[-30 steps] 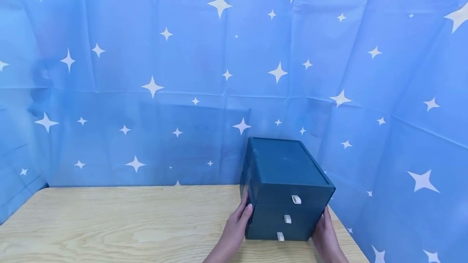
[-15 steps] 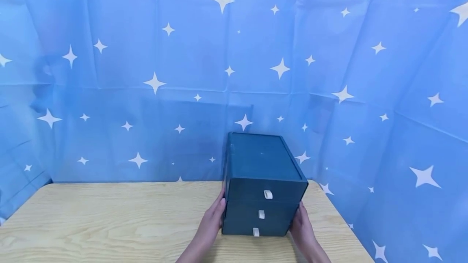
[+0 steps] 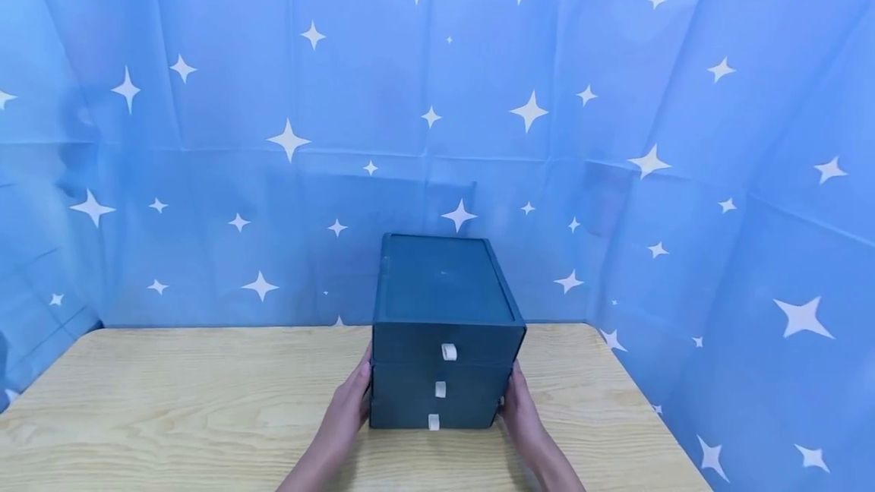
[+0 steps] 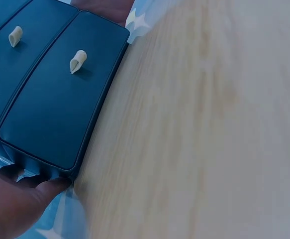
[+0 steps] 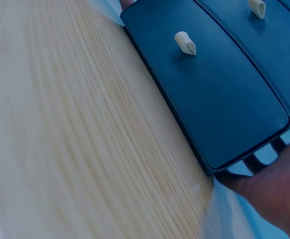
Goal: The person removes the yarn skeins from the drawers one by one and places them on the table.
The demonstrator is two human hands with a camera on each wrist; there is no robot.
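The teal box (image 3: 444, 306) is between your hands at the middle of the table (image 3: 171, 393), tabs (image 3: 449, 352) facing you; whether its base touches the wood is hard to tell. Your left hand (image 3: 347, 402) and right hand (image 3: 522, 410) hold it by pressing opposite sides, some fingertips hidden. Both wrist views cut off its upper part. Behind hangs a starry curtain (image 3: 225, 105), partly blocked by the box.
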